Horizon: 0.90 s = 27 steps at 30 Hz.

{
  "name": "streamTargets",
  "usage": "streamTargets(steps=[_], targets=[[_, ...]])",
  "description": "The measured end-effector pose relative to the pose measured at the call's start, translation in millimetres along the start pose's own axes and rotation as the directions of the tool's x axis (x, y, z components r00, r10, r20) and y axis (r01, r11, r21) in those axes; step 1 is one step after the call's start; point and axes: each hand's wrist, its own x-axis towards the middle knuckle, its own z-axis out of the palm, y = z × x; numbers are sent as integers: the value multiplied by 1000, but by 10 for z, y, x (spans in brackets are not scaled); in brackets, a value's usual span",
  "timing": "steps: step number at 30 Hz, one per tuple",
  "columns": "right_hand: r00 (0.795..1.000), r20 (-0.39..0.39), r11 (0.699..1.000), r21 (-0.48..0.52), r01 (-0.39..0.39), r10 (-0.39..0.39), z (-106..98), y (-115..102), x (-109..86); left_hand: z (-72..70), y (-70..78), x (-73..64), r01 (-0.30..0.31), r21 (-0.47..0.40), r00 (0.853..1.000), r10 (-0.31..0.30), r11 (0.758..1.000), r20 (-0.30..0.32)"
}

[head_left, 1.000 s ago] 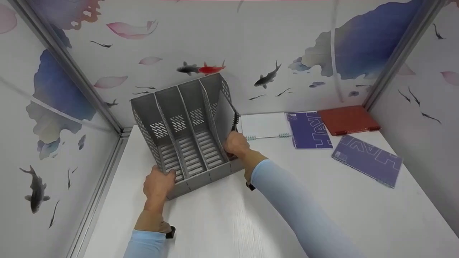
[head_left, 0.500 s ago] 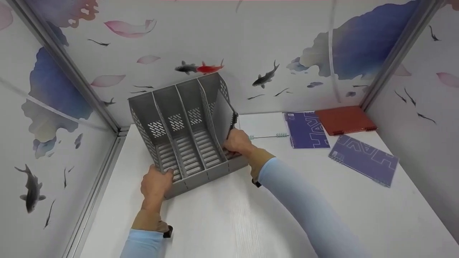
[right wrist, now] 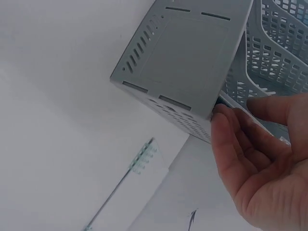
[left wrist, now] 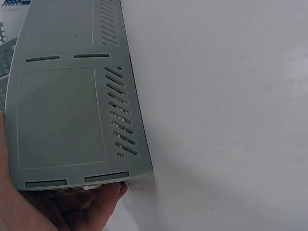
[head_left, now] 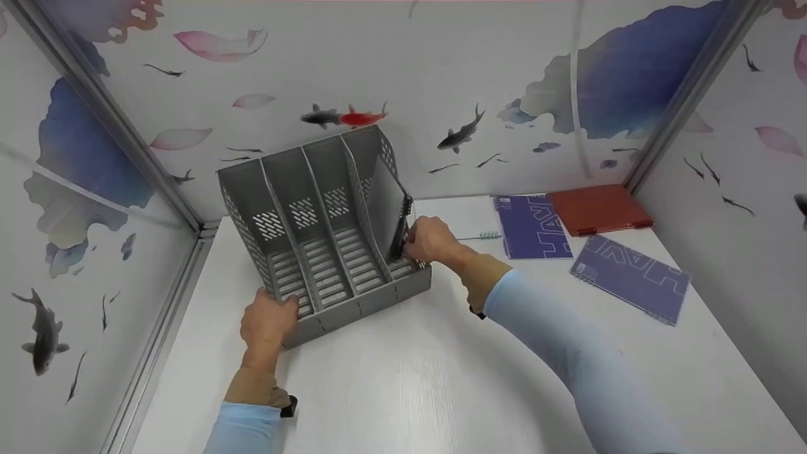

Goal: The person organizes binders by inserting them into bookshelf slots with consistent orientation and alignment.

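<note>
A grey file organizer (head_left: 347, 309) with several slots stands angled on the white table. My left hand (head_left: 269, 318) grips its front left corner, the thumb over the front rim; in the left wrist view the fingers (left wrist: 101, 207) curl beneath the holder's end. A spiral notebook (head_left: 386, 200), grey cover showing, stands tilted in the rightmost slot. At that slot's side wall is my right hand (head_left: 434, 239). In the right wrist view its curled fingers (right wrist: 226, 139) touch the wall's front edge and the thumb reaches over the inner side, holding the organizer there.
Right of the organizer lie a white spiral notebook (head_left: 441, 209), a purple notebook (head_left: 533, 227), a red-brown notebook (head_left: 599, 208) and another purple notebook (head_left: 633, 277). Printed wall panels (head_left: 265, 75) enclose the table (head_left: 378, 391) at the back and sides.
My right hand has moved off the notebook's lower edge, right and slightly up, to the side wall. The notebook stays in the right slot. My left hand keeps its grip on the corner.
</note>
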Motion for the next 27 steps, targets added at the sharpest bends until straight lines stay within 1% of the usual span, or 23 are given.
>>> streamTargets(steps=[3, 8, 12, 19, 27], targets=[[1000, -5, 1000, -7, 17, -17, -35, 38, -17, -2, -8, 7, -3, -3, 1000, 3, 1000, -8], [1000, -9, 1000, -7, -8, 8, -63, 95, -43, 10, -13, 2, 11, -9, 1000, -11, 1000, -9], [999, -14, 999, -6, -36, 36, -77, 195, -63, 21, -12, -1, 19, -17, 1000, -19, 1000, -6], [997, -38, 998, -18, -63, 63, -96, 477, -45, 17, -2, -3, 10, -25, 1000, -10, 1000, 4], [995, -39, 994, -64, -90, 88, -88, 852, -16, 0, 9, 4, 26, -20, 999, -26, 999, 20]])
